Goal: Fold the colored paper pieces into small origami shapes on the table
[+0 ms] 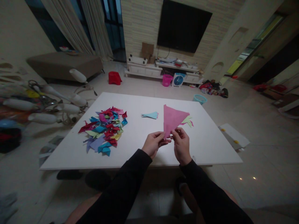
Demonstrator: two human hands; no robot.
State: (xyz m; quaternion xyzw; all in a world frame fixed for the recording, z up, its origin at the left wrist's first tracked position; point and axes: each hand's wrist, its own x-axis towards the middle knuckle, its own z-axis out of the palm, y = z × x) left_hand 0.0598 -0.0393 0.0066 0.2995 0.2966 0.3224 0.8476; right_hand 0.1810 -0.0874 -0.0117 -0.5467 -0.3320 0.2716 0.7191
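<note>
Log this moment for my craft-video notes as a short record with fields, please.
left hand: left hand pinches the lower tip of the pink paper triangle
right hand: right hand grips the same tip
surface: white table
left of hands: pile of folded coloured papers
behind triangle: light blue folded piece; green and pink piece partly hidden

The pink folded paper triangle (172, 119) hides its lowest tip between the hands' fingertips (166, 136) and covers part of the pale green paper scrap (187, 119). Blurred white-handled tools (46, 105) at left defy identification.
</note>
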